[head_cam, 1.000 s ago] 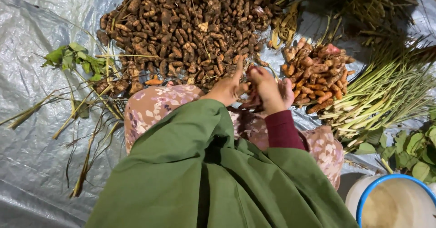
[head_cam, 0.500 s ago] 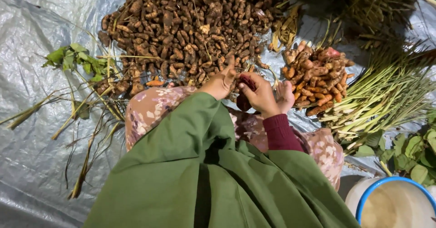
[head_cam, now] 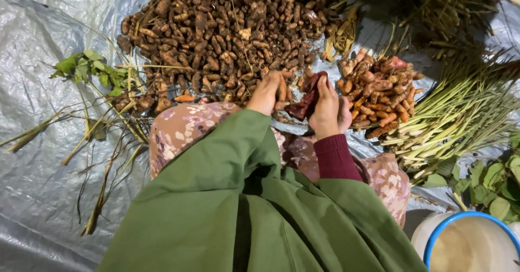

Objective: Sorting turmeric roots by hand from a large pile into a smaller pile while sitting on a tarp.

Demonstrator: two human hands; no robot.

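The dark red cloth [head_cam: 306, 99] is in front of my knees, at the near edge of the big brown root pile [head_cam: 227, 28]. My right hand [head_cam: 329, 109] grasps it. My left hand [head_cam: 266, 92], just beside it, holds one small root [head_cam: 281, 89]. Right of the pile lie cleaned orange roots [head_cam: 379, 88].

A small orange-brown root [head_cam: 281, 89] stands nearly upright at the frame's centre. At its three o'clock, touching, hangs a dark maroon rag [head_cam: 307, 99], crumpled.
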